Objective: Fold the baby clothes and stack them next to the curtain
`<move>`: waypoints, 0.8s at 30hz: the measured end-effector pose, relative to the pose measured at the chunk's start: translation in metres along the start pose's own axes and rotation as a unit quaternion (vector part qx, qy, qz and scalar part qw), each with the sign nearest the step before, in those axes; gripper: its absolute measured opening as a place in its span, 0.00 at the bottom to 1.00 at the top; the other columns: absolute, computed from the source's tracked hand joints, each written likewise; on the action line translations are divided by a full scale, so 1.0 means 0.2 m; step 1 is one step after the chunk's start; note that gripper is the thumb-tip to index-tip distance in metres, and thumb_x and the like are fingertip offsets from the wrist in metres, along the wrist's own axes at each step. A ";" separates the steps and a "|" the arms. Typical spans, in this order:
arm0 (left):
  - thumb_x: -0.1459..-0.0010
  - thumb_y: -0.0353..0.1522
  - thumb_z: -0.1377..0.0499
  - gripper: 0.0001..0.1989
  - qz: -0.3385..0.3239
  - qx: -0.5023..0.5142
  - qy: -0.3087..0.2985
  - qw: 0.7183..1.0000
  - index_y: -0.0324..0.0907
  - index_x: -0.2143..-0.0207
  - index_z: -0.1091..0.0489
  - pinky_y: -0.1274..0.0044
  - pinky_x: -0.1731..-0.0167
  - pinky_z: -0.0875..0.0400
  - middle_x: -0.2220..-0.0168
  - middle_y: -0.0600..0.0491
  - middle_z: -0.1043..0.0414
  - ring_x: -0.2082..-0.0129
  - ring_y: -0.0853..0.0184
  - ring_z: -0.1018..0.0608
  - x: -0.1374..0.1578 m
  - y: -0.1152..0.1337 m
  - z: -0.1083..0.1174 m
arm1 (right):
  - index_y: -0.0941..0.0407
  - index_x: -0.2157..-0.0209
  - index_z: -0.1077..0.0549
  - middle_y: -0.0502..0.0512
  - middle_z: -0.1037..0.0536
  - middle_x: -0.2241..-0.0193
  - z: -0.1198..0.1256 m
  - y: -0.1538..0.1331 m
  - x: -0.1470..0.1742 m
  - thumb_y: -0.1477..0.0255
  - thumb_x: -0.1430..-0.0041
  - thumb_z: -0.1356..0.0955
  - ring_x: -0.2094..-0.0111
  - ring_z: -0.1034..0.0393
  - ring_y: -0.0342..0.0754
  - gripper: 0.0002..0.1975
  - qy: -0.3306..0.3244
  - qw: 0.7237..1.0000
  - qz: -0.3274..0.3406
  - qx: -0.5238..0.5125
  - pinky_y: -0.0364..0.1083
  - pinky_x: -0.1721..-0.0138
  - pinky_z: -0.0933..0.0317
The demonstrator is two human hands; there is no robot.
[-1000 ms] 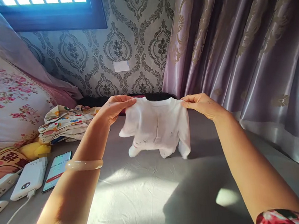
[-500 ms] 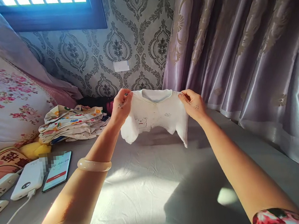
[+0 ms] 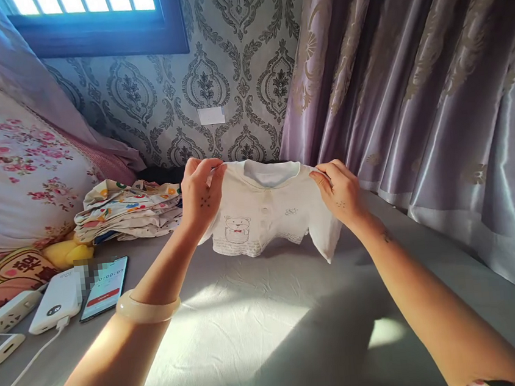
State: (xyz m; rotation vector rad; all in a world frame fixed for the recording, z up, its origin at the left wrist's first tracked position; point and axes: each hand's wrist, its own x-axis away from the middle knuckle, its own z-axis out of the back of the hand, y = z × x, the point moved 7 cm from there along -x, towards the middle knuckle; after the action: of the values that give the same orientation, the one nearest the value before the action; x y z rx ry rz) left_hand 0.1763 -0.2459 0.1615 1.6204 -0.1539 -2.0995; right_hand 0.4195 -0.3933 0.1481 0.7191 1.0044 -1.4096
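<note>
A small white baby shirt (image 3: pixel 268 207) with a bear drawing on its front is stretched between my two hands, above the grey bed sheet (image 3: pixel 236 342). My left hand (image 3: pixel 202 189) pinches one shoulder of it, and a pale bangle (image 3: pixel 147 307) circles that wrist. At the opposite shoulder, my right hand (image 3: pixel 337 187) grips the cloth between thumb and fingers. The neckline faces up, and the sleeves and hem hang down. My left hand covers part of the sleeve on its side.
A stack of folded printed clothes (image 3: pixel 125 210) lies at left by a yellow plush (image 3: pixel 68 253). Nearer are a phone (image 3: pixel 106 289), a white power bank (image 3: pixel 55 303) with a cable, and a power strip (image 3: pixel 10 314). Purple curtains (image 3: pixel 412 90) hang at right.
My hands have moved apart and the shirt is spread wider, with its hem tilted toward me, so the bear drawing shows more fully. Both hands still hold the shoulders.
</note>
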 end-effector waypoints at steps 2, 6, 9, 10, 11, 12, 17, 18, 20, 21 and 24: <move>0.37 0.35 0.46 0.09 -0.009 -0.008 0.004 1.000 0.44 0.63 0.26 0.74 0.58 0.35 0.66 0.53 0.32 0.62 0.66 0.31 0.03 0.04 0.07 | 0.53 0.62 0.28 0.54 0.28 0.67 0.05 -0.06 0.02 0.61 0.32 0.40 0.64 0.32 0.48 0.14 -0.018 1.000 0.013 -0.013 0.47 0.60 0.39; 0.38 0.35 0.44 0.08 -0.003 -0.020 0.005 1.000 0.45 0.62 0.25 0.73 0.59 0.33 0.66 0.53 0.32 0.62 0.66 0.29 0.11 0.14 0.23 | 0.52 0.62 0.26 0.54 0.27 0.68 0.19 -0.18 0.05 0.61 0.33 0.38 0.66 0.32 0.48 0.13 -0.057 0.997 0.020 -0.054 0.47 0.61 0.38; 0.40 0.36 0.43 0.08 0.015 -0.029 0.000 0.999 0.46 0.62 0.24 0.72 0.62 0.32 0.66 0.53 0.32 0.65 0.65 0.28 0.15 0.23 0.36 | 0.50 0.62 0.25 0.54 0.26 0.68 0.30 -0.25 0.06 0.58 0.35 0.36 0.67 0.32 0.50 0.13 -0.090 0.992 -0.006 -0.084 0.48 0.63 0.38; 0.40 0.36 0.42 0.08 0.018 -0.031 0.001 0.999 0.47 0.63 0.23 0.71 0.64 0.32 0.67 0.53 0.32 0.65 0.65 0.28 0.15 0.26 0.40 | 0.50 0.62 0.24 0.54 0.26 0.68 0.33 -0.26 0.05 0.56 0.36 0.35 0.67 0.31 0.50 0.14 -0.103 0.990 -0.021 -0.094 0.49 0.63 0.39; 0.40 0.37 0.42 0.08 0.019 -0.031 -0.002 0.999 0.47 0.63 0.23 0.70 0.65 0.32 0.67 0.53 0.31 0.66 0.64 0.28 0.15 0.29 0.44 | 0.49 0.62 0.24 0.53 0.25 0.69 0.36 -0.27 0.05 0.55 0.37 0.35 0.67 0.31 0.50 0.14 -0.110 0.988 -0.036 -0.103 0.49 0.65 0.39; 0.41 0.37 0.41 0.08 0.023 -0.027 -0.009 0.999 0.48 0.63 0.23 0.70 0.66 0.33 0.68 0.53 0.31 0.66 0.64 0.28 0.13 0.31 0.47 | 0.49 0.63 0.23 0.53 0.25 0.69 0.38 -0.27 0.04 0.55 0.38 0.34 0.68 0.31 0.50 0.14 -0.117 0.986 -0.053 -0.110 0.49 0.66 0.39; 0.44 0.41 0.39 0.10 0.050 0.002 -0.073 0.996 0.48 0.64 0.23 0.70 0.72 0.36 0.69 0.53 0.30 0.72 0.64 0.29 0.02 0.24 0.43 | 0.49 0.65 0.23 0.50 0.25 0.72 0.32 -0.18 -0.05 0.52 0.42 0.32 0.73 0.33 0.47 0.16 -0.159 0.969 -0.124 -0.140 0.46 0.71 0.41; 0.44 0.41 0.39 0.10 0.049 0.000 -0.088 0.995 0.47 0.66 0.23 0.70 0.72 0.36 0.70 0.53 0.30 0.73 0.65 0.29 -0.01 0.20 0.38 | 0.50 0.65 0.23 0.50 0.25 0.72 0.26 -0.14 -0.05 0.51 0.42 0.33 0.73 0.33 0.46 0.17 -0.180 0.964 -0.133 -0.143 0.46 0.72 0.42; 0.45 0.38 0.40 0.09 0.059 -0.011 -0.134 0.989 0.44 0.67 0.22 0.70 0.70 0.36 0.72 0.53 0.29 0.72 0.64 0.29 -0.02 0.08 0.22 | 0.52 0.66 0.24 0.50 0.24 0.71 0.13 -0.06 -0.03 0.51 0.41 0.34 0.73 0.33 0.46 0.19 -0.223 0.957 -0.128 -0.137 0.45 0.71 0.42; 0.44 0.36 0.41 0.09 0.072 -0.014 -0.161 0.984 0.43 0.69 0.23 0.71 0.69 0.35 0.72 0.52 0.29 0.71 0.64 0.28 -0.01 0.01 0.13 | 0.53 0.67 0.24 0.51 0.24 0.71 0.05 -0.02 -0.01 0.52 0.40 0.34 0.71 0.33 0.46 0.19 -0.237 0.957 -0.118 -0.123 0.45 0.69 0.42; 0.44 0.35 0.44 0.11 0.083 -0.048 -0.260 0.961 0.40 0.69 0.23 0.72 0.64 0.34 0.69 0.50 0.26 0.67 0.62 0.27 0.11 -0.20 -0.18 | 0.55 0.68 0.25 0.51 0.24 0.70 -0.18 0.12 0.10 0.58 0.37 0.37 0.67 0.32 0.47 0.17 -0.268 0.957 -0.090 -0.063 0.44 0.64 0.42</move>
State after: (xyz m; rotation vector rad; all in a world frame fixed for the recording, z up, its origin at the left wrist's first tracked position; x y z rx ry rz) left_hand 0.1946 -0.2135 0.1167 0.9342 -0.3392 -2.3099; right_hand 0.4355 -0.3692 0.1107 0.1302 0.7295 -1.5679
